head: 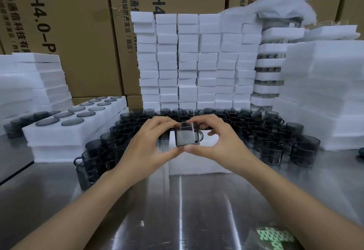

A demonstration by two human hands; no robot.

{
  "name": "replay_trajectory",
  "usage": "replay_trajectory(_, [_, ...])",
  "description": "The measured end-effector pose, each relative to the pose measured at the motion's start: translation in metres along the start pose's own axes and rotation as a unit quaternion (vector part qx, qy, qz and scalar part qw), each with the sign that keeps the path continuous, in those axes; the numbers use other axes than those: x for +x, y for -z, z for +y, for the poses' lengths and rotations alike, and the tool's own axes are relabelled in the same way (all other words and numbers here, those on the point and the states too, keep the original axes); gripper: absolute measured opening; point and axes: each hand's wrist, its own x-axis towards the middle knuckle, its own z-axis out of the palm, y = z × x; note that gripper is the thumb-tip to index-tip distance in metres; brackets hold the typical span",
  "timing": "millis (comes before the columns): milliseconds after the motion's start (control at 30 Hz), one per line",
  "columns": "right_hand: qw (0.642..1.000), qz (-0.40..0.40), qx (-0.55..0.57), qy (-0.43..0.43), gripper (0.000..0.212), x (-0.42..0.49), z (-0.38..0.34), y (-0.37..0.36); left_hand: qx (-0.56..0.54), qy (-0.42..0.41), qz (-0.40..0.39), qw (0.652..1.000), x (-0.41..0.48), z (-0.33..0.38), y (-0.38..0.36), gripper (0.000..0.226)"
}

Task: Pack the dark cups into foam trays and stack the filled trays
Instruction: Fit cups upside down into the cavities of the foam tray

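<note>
Both hands meet over the middle of the steel bench (177, 200). The left grip (145, 141) and the right grip (218, 141) each grasp 1 dark see-through cup (188, 134), fingers curled over its top and thumbs under its base. The cup's handle (201, 134) points right. It is held over a white foam tray (197, 163) lying on the bench just in front of the person; I cannot tell whether cup and tray touch.

Loose dark cups crowd the bench in an arc round that tray: 1 cluster to the left (94, 151), 1 to the right (275, 137), and a row behind the hands.

On the left sits a filled tray (59, 135) with 2 rows of cups sunk in its holes, resting on another foam tray (59, 153).

Behind the cups rise columns of white foam blocks (189, 62). To their right stands a stack of trays (269, 76) with dark cups showing between the layers, then a pile of foam sheets (325, 92). More foam is stacked at the far left (39, 76). Printed cardboard boxes (78, 33) form the backdrop.
</note>
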Motion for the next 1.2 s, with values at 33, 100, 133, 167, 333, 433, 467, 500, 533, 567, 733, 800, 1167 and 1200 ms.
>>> replay_trajectory(33, [0.999, -0.001, 0.040, -0.018, 0.034, 0.002, 0.000, 0.002, -0.016, 0.007, -0.006, 1.000, -0.001, 0.000, -0.002, 0.060])
replay_trajectory(100, [0.993, -0.005, 0.110, -0.039, 0.012, 0.006, 0.000, 0.005, -0.040, 0.014, -0.015, 0.999, -0.003, 0.001, -0.007, 0.062])
replay_trajectory(133, [0.992, -0.004, 0.123, -0.041, 0.008, 0.008, 0.002, 0.007, -0.049, 0.024, -0.022, 0.998, -0.004, 0.002, -0.010, 0.064])
replay_trajectory(167, [0.991, 0.005, 0.124, -0.043, 0.009, 0.010, 0.004, 0.008, -0.056, 0.041, -0.034, 0.997, -0.004, 0.002, -0.012, 0.068])
replay_trajectory(333, [0.973, 0.198, 0.090, -0.075, 0.021, 0.018, 0.018, 0.033, 0.001, 0.099, -0.148, 0.984, -0.008, -0.001, -0.013, 0.058])
replay_trajectory(433, [0.963, 0.243, 0.064, -0.100, 0.028, 0.018, 0.033, 0.047, 0.027, 0.106, -0.203, 0.973, -0.010, -0.001, -0.011, 0.048])
replay_trajectory(467, [0.963, 0.246, 0.045, -0.104, 0.028, 0.017, 0.037, 0.048, 0.025, 0.108, -0.209, 0.972, -0.010, 0.000, -0.011, 0.046])
replay_trajectory(500, [0.963, 0.248, 0.023, -0.106, 0.028, 0.016, 0.040, 0.048, 0.019, 0.108, -0.209, 0.972, -0.010, 0.001, -0.011, 0.045])
replay_trajectory(533, [0.962, 0.251, 0.005, -0.106, 0.028, 0.016, 0.043, 0.047, 0.012, 0.105, -0.204, 0.973, -0.010, 0.002, -0.011, 0.046])
replay_trajectory(567, [0.961, 0.254, -0.010, -0.106, 0.028, 0.015, 0.045, 0.046, 0.006, 0.099, -0.194, 0.976, -0.010, 0.002, -0.011, 0.049])
replay_trajectory(733, [0.970, 0.218, -0.046, -0.101, 0.025, 0.013, 0.050, 0.045, -0.029, 0.078, -0.151, 0.985, -0.009, 0.005, -0.009, 0.061])
replay_trajectory(800, [0.973, 0.199, -0.066, -0.093, 0.025, 0.013, 0.049, 0.043, -0.036, 0.078, -0.161, 0.983, -0.009, 0.005, -0.008, 0.059])
replay_trajectory(1167, [0.985, 0.033, -0.097, -0.141, 0.049, 0.011, 0.043, 0.044, -0.017, 0.053, -0.164, 0.985, -0.010, 0.003, -0.008, 0.053])
replay_trajectory(1200, [0.984, 0.011, -0.096, -0.152, 0.048, 0.011, 0.041, 0.044, -0.015, 0.051, -0.163, 0.985, -0.010, 0.002, -0.008, 0.053])
